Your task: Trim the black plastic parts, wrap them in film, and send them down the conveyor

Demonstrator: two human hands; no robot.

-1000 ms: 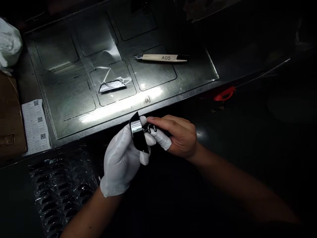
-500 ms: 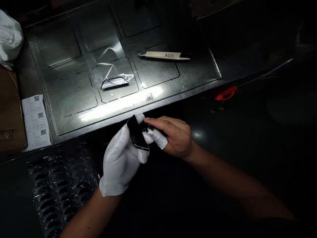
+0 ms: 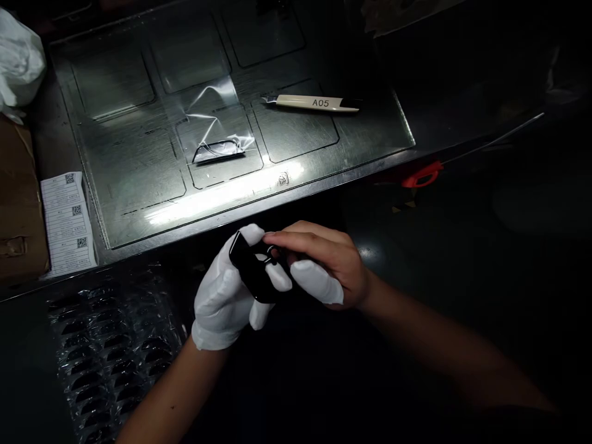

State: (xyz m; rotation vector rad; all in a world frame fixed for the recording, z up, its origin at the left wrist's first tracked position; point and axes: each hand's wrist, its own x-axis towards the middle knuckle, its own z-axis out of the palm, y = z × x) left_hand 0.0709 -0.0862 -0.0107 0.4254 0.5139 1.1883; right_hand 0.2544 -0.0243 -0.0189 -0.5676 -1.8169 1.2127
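My left hand, in a white glove, is shut on a glossy black plastic part in front of the bench edge. My right hand is bare except for a white cover on one finger. Its fingers pinch a small dark wire clip on the back of the part. Much of the part is hidden by my fingers. A similar dark piece lies inside a clear plastic bag on the metal plate, out of reach of both hands.
A utility knife labelled A05 lies on the metal work plate. To the left are a printed QR-code sheet, cardboard and a white bag. A clear blister tray sits below, and a red object sits right.
The black part has turned and now lies flatter across my fingers. My right hand has shifted slightly right and down, with its covered finger further from the part.
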